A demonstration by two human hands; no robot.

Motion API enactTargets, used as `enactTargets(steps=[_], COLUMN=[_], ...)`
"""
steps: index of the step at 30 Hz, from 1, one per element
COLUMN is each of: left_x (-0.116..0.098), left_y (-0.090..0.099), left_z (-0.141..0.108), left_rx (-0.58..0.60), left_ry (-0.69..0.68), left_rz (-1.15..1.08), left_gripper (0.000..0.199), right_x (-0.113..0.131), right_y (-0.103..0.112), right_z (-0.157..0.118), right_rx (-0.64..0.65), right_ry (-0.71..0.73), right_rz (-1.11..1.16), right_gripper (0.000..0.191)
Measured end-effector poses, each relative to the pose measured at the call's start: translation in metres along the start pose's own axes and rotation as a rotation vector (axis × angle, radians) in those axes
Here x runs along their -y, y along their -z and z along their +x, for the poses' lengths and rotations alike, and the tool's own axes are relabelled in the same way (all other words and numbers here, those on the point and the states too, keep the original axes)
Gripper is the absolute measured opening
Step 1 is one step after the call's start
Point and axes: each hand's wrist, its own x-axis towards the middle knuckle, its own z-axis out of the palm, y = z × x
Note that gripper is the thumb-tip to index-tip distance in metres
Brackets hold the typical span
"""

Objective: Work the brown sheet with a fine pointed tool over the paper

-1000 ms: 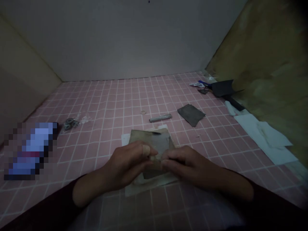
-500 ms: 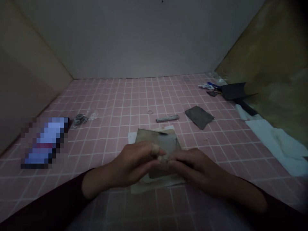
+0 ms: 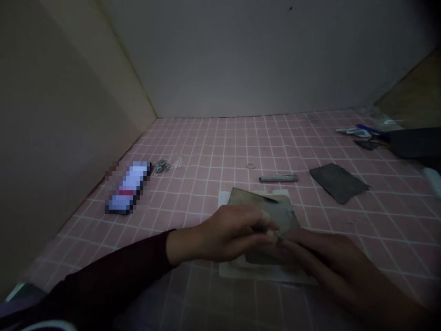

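My left hand (image 3: pixel 230 232) and my right hand (image 3: pixel 330 257) meet over a grey-brown sheet (image 3: pixel 282 214) on pale paper (image 3: pixel 230 271). Both hands are closed, with fingertips pinched together around something small and pale. Dim light and the fingers hide what it is. A beige wrap (image 3: pixel 265 218) covers one finger of the left hand. Just beyond the hands lie a grey pen-like stick (image 3: pixel 278 178) and a thin pale ring (image 3: pixel 250 165). To their right rests a dark grey sheet (image 3: pixel 339 184), which looks like sandpaper.
A blurred-out phone (image 3: pixel 129 188) lies at the left, beside small metal pieces (image 3: pixel 161 166) in clear plastic. At the right are a dark dustpan-like object (image 3: pixel 413 142), a blue-and-white item (image 3: pixel 358 132) and white material (image 3: pixel 432 179). Walls enclose the pink checked surface (image 3: pixel 203 151).
The view has turned left, so everything sits farther right in the picture. My hands stay pinched together over the sheet, with little other visible change.
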Motion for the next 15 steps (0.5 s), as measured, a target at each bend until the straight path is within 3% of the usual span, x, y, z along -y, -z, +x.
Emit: enactTargets(steps=[2, 4, 7, 11, 15], left_x=[0.0, 0.001, 0.005, 0.005, 0.003], left_y=[0.001, 0.0, -0.003, -0.004, -0.001], left_z=[0.001, 0.001, -0.002, -0.003, -0.001], left_rx=[-0.016, -0.025, -0.009, 0.04, -0.019], left_ry=[0.079, 0.105, 0.02, -0.096, -0.037], left_rz=[-0.071, -0.076, 0.039, 0.168, 0.085], left_gripper=[0.01, 0.011, 0.006, 0.014, 0.013], right_x=[-0.003, -0.004, 0.002, 0.012, 0.006], right_y=[-0.007, -0.01, -0.005, 0.007, 0.0], right_z=[-0.003, -0.004, 0.0, 0.007, 0.003], right_rx=[-0.093, -0.085, 0.021, 0.164, 0.005], right_ry=[0.104, 0.128, 0.032, -0.069, 0.05], right_rz=[-0.146, -0.192, -0.098, 0.035, -0.072], right_gripper=[0.02, 0.021, 0.026, 0.04, 0.027])
